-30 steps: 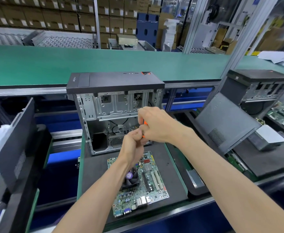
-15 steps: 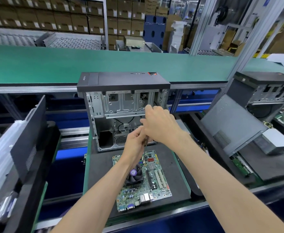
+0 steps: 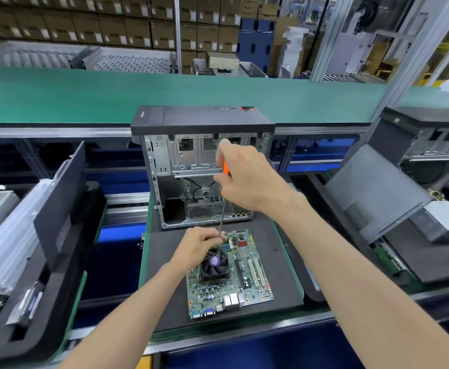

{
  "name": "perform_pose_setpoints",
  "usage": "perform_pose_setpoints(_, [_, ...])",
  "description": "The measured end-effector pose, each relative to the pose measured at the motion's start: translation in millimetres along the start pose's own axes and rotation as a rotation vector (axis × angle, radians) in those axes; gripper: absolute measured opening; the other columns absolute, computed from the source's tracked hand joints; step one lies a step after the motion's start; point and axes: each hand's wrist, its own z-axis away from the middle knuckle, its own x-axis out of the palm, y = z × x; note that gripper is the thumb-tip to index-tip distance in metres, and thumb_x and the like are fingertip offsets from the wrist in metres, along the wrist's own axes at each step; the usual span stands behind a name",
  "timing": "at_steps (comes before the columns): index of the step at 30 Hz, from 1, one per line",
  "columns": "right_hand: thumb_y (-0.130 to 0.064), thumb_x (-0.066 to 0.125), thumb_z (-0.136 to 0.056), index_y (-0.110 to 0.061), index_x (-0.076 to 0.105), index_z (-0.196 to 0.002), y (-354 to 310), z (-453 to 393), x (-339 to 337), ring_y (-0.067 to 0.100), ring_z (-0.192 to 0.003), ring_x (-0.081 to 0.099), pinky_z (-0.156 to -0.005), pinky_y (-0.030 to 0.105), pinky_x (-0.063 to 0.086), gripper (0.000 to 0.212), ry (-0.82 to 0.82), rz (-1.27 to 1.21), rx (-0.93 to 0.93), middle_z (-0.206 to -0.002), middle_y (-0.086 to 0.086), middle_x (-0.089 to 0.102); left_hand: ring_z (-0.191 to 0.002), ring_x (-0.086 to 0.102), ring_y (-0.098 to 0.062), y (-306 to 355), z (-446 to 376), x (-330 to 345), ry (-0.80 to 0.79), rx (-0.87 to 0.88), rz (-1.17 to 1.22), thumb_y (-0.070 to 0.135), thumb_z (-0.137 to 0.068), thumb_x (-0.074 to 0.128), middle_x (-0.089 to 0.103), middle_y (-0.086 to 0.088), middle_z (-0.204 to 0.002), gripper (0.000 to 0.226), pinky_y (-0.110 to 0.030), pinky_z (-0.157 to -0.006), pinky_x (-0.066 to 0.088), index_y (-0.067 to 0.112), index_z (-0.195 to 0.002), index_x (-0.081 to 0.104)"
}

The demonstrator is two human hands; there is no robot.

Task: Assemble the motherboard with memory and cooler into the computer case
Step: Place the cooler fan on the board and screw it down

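Slippage worries us: right hand (image 3: 247, 179) grips the screwdriver (image 3: 222, 209) handle, left hand (image 3: 200, 242) pinches its tip by the cooler (image 3: 215, 266); a skid could gouge the motherboard (image 3: 244, 286).

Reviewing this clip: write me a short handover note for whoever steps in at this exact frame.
Right hand: grips the orange-handled screwdriver, shaft pointing down.
Left hand: pinches the shaft tip at the far corner of the black cooler fan.
Green motherboard: flat on the black foam mat, cooler on it, in front of the open grey computer case.
Done: cooler placed on the board.
Left: tighten cooler screws; memory fit unclear from here; mount board in case.
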Motion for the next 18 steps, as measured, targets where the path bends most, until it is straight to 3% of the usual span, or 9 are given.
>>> perform_pose_setpoints(5, [-0.019,0.061,-0.086,-0.017,0.044,-0.092,-21.3,-1.3,9.4,0.031,-0.078,0.054,-0.070,0.043,0.048,0.018,-0.046,-0.081,-0.012,-0.083,0.001,0.055,-0.072,0.065,0.004,-36.2,30.9,-20.1,0.021,-0.113,-0.075,0.010,-0.088,0.073,0.074,0.017,-0.077,0.017,-0.008,-0.069,0.044,0.023,-0.081,0.080])
perform_pose_setpoints(9, [-0.018,0.060,-0.087,-0.015,0.043,-0.091,-32.2,0.1,23.2,0.032,-0.076,0.054,-0.066,0.041,0.044,0.018,-0.081,-0.105,-0.042,-0.080,0.001,0.053,-0.078,0.068,0.004,-50.8,47.9,-19.5,0.021,-0.171,-0.066,0.010,-0.087,0.074,0.076,0.015,-0.080,0.029,-0.004,-0.072,0.045,0.035,-0.074,0.076])
perform_pose_setpoints(18, [-0.016,0.060,-0.087,-0.012,0.043,-0.093,-30.7,6.7,30.0,0.030,-0.075,0.052,-0.070,0.046,0.050,0.018,-0.127,-0.090,-0.016,-0.081,0.001,0.051,-0.071,0.065,0.010,-65.2,44.8,-5.5,-0.002,-0.226,-0.088,0.008,-0.084,0.078,0.072,0.024,-0.072,0.010,-0.002,-0.067,0.042,0.017,-0.084,0.082])
